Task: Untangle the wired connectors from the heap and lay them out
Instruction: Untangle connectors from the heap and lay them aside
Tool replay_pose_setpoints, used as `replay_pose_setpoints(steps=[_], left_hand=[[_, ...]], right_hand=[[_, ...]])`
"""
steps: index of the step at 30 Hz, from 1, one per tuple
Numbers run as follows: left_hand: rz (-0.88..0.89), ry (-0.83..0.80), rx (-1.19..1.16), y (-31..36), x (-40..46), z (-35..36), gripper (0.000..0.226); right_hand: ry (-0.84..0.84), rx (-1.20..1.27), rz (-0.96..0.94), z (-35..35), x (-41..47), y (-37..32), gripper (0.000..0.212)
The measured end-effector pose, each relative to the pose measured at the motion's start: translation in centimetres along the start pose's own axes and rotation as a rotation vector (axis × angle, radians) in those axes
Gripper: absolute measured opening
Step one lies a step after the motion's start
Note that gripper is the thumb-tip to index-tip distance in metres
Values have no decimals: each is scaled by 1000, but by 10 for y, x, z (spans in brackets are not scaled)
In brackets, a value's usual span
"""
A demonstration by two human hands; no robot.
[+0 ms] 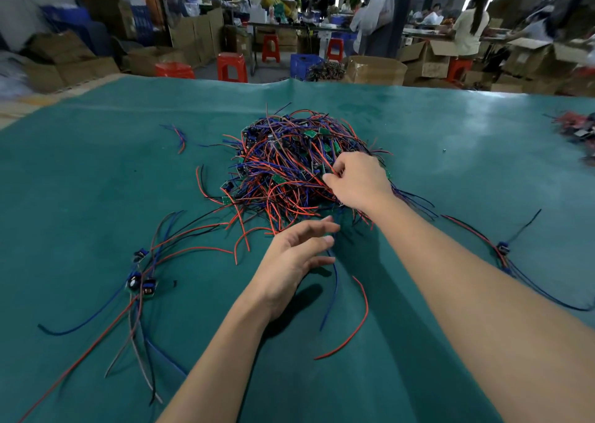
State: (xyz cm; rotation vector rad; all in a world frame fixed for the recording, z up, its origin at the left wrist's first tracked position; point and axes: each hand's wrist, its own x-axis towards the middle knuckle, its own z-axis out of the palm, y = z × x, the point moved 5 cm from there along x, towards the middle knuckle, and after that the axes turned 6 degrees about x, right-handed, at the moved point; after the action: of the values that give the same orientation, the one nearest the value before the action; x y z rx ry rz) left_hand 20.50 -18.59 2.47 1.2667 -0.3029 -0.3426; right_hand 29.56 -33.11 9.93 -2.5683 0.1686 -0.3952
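Two hands at the heap mid-table: right hand pinches a red wire on its near-right flank, presumably to tease one connector loose, left hand hovering open-fingered, empty, ready to assist.

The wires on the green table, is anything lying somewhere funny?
Mostly it is one tangled heap, which the right hand is picking at. One small bunch of blue and red wires lies alone, far left of the heap, apart from the laid-out connectors.
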Motion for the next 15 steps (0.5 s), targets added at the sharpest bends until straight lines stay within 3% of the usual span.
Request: replay_pose_setpoints(steps=[4,9,15], left_hand=[[-14,22,-10,-1,0,-1,15],[-39,61,22,-2,0,-3,13],[-72,38,15,-2,-1,-1,16]], right_hand=[[45,139,43,-5,5,8,26],[204,488,39,-44,-23,13,28],[-15,1012,220,-42,-85,35,20]])
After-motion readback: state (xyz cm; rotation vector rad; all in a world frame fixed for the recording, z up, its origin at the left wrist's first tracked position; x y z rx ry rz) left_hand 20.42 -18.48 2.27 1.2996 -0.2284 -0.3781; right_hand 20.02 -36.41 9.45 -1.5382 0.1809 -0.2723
